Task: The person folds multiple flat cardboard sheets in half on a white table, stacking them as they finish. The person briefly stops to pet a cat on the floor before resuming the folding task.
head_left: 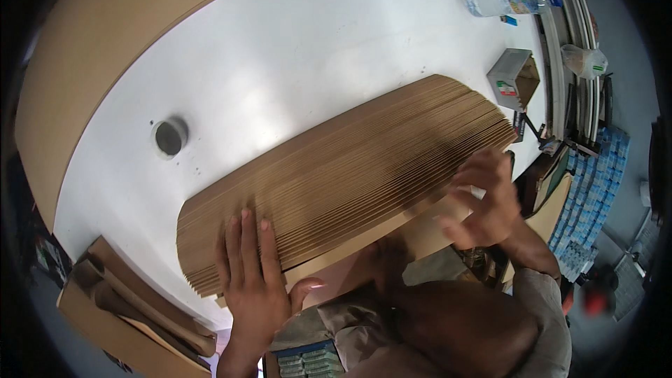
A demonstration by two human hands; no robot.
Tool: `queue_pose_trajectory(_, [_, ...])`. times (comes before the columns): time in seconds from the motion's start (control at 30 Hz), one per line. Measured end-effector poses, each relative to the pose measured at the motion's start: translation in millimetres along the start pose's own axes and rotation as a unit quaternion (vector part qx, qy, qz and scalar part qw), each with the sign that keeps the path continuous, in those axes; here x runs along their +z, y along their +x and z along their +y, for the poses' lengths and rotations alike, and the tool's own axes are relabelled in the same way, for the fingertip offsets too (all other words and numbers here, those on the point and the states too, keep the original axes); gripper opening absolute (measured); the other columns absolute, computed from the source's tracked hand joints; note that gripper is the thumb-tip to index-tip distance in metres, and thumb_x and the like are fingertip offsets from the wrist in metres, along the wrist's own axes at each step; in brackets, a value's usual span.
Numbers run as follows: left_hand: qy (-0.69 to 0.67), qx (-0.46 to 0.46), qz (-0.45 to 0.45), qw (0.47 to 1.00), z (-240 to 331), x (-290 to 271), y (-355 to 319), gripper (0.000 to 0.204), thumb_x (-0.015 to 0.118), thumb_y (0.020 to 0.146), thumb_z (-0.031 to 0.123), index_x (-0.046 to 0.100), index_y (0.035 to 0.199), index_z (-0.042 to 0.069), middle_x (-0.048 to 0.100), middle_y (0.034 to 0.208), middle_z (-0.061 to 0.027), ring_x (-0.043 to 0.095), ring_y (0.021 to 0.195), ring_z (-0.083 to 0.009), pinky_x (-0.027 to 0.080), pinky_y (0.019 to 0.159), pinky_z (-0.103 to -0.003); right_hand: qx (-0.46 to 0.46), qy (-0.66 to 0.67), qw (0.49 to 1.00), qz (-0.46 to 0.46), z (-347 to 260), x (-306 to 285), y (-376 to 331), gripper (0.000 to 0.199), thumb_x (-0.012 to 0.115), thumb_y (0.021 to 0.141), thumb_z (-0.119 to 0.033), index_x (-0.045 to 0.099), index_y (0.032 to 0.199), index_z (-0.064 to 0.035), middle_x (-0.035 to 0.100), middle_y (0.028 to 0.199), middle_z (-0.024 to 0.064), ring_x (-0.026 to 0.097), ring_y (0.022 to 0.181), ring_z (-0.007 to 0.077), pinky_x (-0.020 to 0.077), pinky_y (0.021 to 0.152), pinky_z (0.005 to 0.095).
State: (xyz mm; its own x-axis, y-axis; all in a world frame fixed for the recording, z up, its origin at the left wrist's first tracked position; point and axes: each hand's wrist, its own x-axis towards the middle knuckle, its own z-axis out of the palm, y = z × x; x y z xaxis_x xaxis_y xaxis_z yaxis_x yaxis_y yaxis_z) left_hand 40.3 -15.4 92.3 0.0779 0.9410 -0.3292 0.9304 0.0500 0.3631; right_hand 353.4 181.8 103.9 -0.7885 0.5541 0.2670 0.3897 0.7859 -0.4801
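A wide, fanned stack of brown cardboard sheets [336, 161] lies across the white table, its overlapping edges stepping toward me. My left hand [253, 276] rests flat on the stack's left end with the fingers stretched out and the thumb out to the side at the near edge. Just off the stack's near right edge is my right hand [486, 199], slightly blurred, its fingers half bent and its thumb apart from them. I see nothing held in it. Along the stack's near side, a flat brown sheet [420, 231] shows between my hands, above my lap.
The white table [280, 56] has a round hole [170, 138] at the left. A plastic bottle [511, 0] and a grey open box [514, 78] stand toward the far right. Folded cardboard [133, 315] leans at the lower left. Blue-and-white stacked packs [591, 189] sit at the right.
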Motion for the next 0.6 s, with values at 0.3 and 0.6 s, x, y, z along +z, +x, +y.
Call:
queue_pose_trajectory(0.3, [0.001, 0.000, 0.045, 0.999, 2.2, 0.1, 7.8, 0.090, 0.057, 0.097, 0.067, 0.049, 0.151, -0.005, 0.052, 0.151, -0.0300, 0.052, 0.138, -0.0479, 0.037, 0.116, -0.062, -0.057, -0.098, 0.992, 0.050, -35.6, 62.6, -49.7, 0.031, 0.090, 0.078, -0.024, 0.075, 0.103, -0.0127, 0.066, 0.107, 0.0049, 0.063, 0.101, 0.0276, 0.0430, 0.099, 0.0551])
queue_pose_trajectory(0.6, [-0.007, -0.033, 0.140, 0.990, 12.7, 7.7, 16.8, 0.072, 0.067, 0.094, 0.053, 0.060, 0.140, -0.003, 0.061, 0.142, -0.0246, 0.059, 0.132, -0.0445, 0.046, 0.112, -0.056, -0.009, -0.104, 0.993, 0.060, -29.6, 72.1, -15.4, 0.023, 0.080, 0.083, -0.009, 0.073, 0.104, -0.0084, 0.066, 0.106, 0.0073, 0.064, 0.099, 0.0318, 0.0437, 0.097, 0.0537])
